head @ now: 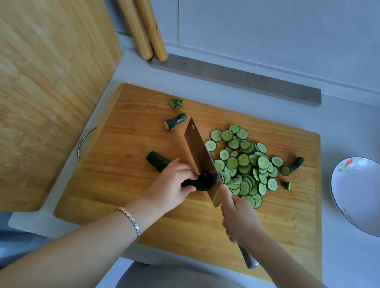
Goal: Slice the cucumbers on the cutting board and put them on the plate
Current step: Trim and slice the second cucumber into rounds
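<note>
The left hand (173, 182) curls its fingers over a dark, bumpy-skinned cucumber (158, 161), pinning it to the warm-toned wooden cutting board (132, 196); the uncut end sticks out beyond the knuckles, away from the blade. The right hand (239, 216) is wrapped round the metal handle of a broad rectangular cleaver (200, 159), forefinger laid along the blade's flat. The blade stands against the left fingertips, its edge on the cucumber.

Just past the right hand, on the blade's far side, lies a loose heap of thin round slices (244, 166), pale green with dark rims. Three stubby end pieces lie on the board: two (175, 121) beyond the left hand, one (296, 164) at the heap's outer edge.

Well out from the right hand, a glossy white plate (364, 197) with a painted motif sits on the pale grey counter (347, 266). A large bamboo board (38, 81) rises outside the left hand, with two wooden rolling pins (141, 16) leaning behind. A silver bracelet (130, 219) circles the left wrist.
</note>
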The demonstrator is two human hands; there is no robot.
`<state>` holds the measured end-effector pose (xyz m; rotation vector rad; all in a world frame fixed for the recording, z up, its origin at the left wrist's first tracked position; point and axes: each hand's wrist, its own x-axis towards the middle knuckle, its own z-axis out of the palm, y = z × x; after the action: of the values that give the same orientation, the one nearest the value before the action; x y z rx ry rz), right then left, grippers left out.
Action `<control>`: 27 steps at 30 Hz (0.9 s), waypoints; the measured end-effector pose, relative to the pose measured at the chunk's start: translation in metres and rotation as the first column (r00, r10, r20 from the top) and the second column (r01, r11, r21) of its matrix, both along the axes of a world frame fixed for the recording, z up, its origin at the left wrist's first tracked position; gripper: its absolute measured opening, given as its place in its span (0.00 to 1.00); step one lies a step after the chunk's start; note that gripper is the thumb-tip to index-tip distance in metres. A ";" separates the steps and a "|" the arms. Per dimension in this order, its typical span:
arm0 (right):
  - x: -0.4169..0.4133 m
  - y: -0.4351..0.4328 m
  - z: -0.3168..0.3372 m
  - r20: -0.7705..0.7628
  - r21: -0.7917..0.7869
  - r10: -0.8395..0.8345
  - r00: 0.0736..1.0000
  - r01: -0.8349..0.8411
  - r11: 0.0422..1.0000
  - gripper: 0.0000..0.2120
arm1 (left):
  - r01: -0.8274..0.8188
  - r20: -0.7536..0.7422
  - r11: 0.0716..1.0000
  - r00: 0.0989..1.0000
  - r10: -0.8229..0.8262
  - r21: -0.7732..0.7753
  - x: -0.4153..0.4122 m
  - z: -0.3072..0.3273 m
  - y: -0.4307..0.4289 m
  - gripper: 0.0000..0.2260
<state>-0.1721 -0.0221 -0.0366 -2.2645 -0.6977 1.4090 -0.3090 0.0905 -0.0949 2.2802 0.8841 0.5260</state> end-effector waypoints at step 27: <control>0.008 -0.009 0.028 -0.113 0.022 -0.085 0.990 0.088 0.996 0.25 | -0.066 -0.015 0.998 0.998 0.066 -0.011 -0.001 -0.003 -0.002 0.10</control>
<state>-0.1638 -0.0315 -0.0085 -2.1497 -0.5723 1.4636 -0.3100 0.0887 -0.0984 2.2534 0.9698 0.5325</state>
